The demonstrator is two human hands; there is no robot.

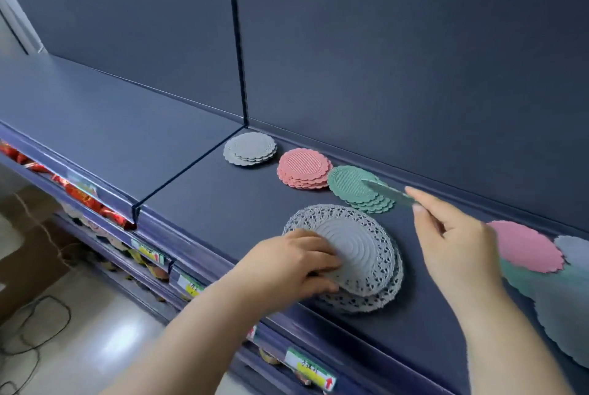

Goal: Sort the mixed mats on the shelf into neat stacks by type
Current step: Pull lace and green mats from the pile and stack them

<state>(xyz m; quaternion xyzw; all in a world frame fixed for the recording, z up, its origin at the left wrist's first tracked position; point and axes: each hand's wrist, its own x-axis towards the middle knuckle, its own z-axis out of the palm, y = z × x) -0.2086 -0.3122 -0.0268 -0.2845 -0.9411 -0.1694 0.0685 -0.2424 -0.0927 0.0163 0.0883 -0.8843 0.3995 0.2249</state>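
The right hand [452, 235] pinches a thin green mat [387, 192] above the ribbed green stack [353, 187] at 1 o'clock on the shelf [223, 203]. The left hand [287, 267] grips the lacy grey stack [357, 254] at 6. A pink stack [302, 168] and scalloped grey stack [250, 149] lie toward 11; loose mats [526, 246] at 3.

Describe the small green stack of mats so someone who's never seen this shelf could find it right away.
Start at the vertical divider on the dark shelf, then follow the back wall rightward past three small stacks. After the grey stack and pink stack comes the green stack, the only teal pile in that row, beneath the right hand.
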